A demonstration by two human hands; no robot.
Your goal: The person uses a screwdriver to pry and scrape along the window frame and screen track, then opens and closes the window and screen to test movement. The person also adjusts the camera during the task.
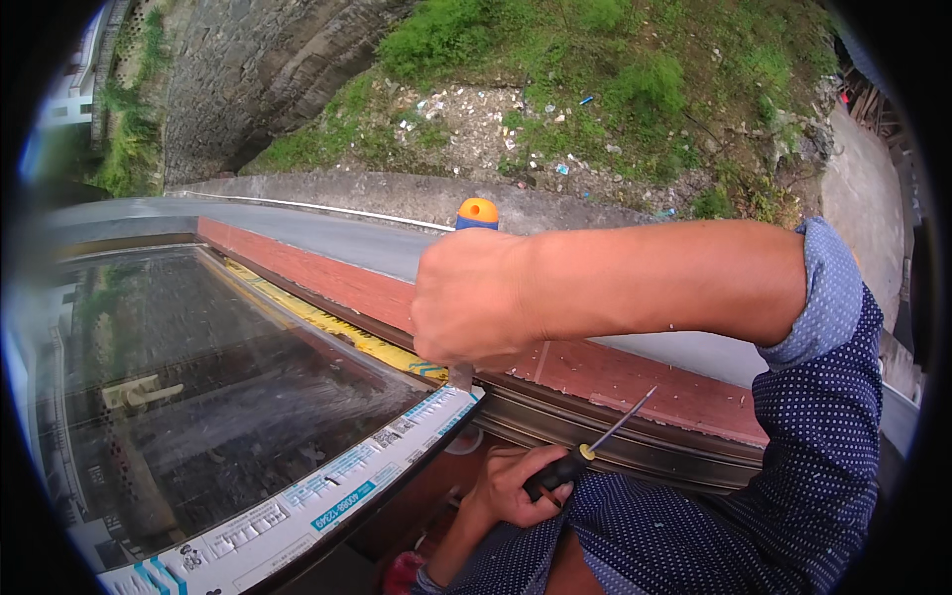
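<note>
My right hand (471, 296) is closed in a fist round a scraper-like tool with a blue and orange handle (478, 211); the handle's end, with a hole in it, sticks out above the fist. Below the fist, a short greyish blade (461, 376) meets the corner of a glazed window sash (436, 409). White printed film covers the sash's near edge, and a worn yellow strip (327, 322) runs along its far side. Lower down, my left hand (518, 486) grips a screwdriver (580, 456) with a black and yellow handle, its shaft pointing up to the right.
The dark glass pane (218, 377) fills the left. Brown metal window track (615, 441) runs under my right arm, beside a red-tiled sill (654, 382). Beyond the sill lie a grey ledge (317, 238), a littered green slope (555, 119) and a stone wall (248, 79).
</note>
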